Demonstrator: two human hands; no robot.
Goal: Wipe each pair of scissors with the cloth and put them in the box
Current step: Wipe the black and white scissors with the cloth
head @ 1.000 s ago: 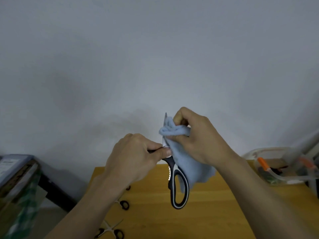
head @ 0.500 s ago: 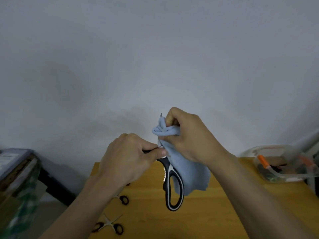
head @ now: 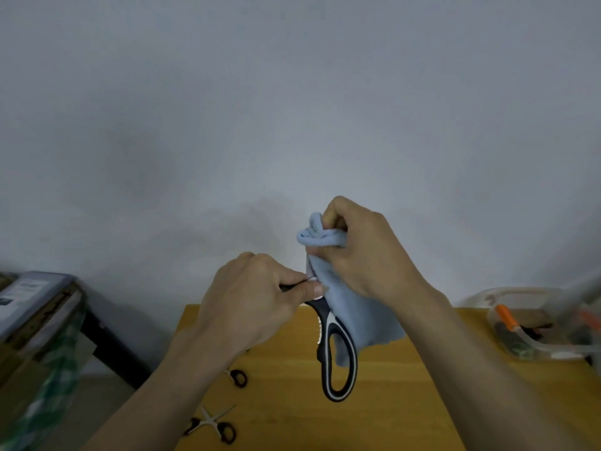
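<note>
Blue cloth (head: 351, 307) around scissors (head: 336, 359), both hands gripping

The left hand (head: 250, 301) grips a large pair of scissors (head: 336, 356) near the pivot, held up above the wooden table (head: 390, 402); its black-and-white handle loop hangs downward; the right hand (head: 361, 252) pinches a light blue cloth (head: 344, 307) bunched round the blades, which are hidden inside it; the rest of the cloth drapes behind the handle; two small black-handled scissors lie on the table near its left edge, one (head: 211, 424) spread open, the other (head: 237, 376) partly hidden by the left forearm; a clear plastic box (head: 533, 323) sits at the table's far right, holding orange-tipped items too blurred to identify; a grey wall (head: 292, 109) fills the upper view.
</note>
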